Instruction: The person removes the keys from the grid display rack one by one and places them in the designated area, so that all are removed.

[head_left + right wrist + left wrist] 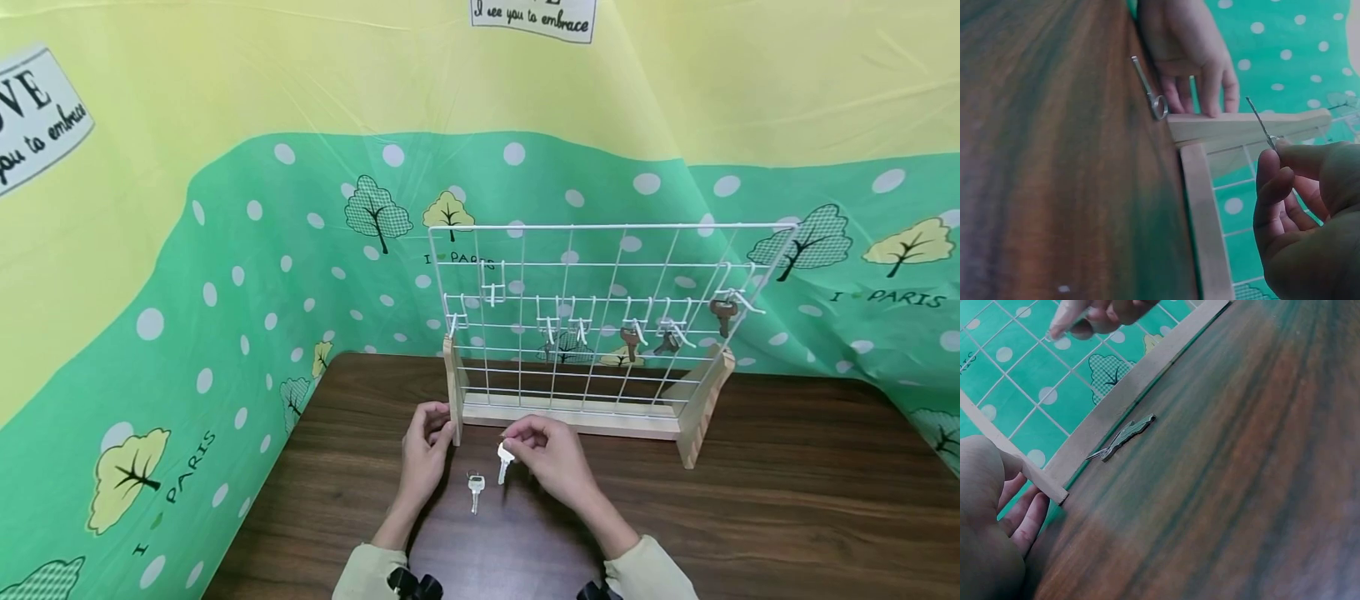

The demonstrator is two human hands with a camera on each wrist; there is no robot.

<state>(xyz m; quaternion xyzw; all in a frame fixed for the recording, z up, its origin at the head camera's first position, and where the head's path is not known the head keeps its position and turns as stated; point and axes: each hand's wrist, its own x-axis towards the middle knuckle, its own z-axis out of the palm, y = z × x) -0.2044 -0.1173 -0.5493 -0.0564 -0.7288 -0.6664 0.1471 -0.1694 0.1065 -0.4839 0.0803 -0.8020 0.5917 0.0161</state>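
Observation:
A white wire-grid rack [570, 421] with wooden feet stands on the table. My left hand [426, 446] rests its fingers against the outer face of the rack's left wooden foot [453, 392]. In front of the rack's base, my right hand [551, 458] pinches a silver key [504, 465] by its ring end between thumb and fingers, blade hanging down. A second silver key [476, 492] with a small ring lies on the table between the hands; the left wrist view also shows this lying key [1125, 437].
Several white hooks [579, 329] hang on the grid. Darker keys hang at the right, one key [723, 315] on the far-right hook and another key [632, 342] nearer the middle. A patterned green and yellow cloth [247, 275] stands behind the brown wooden table [810, 500].

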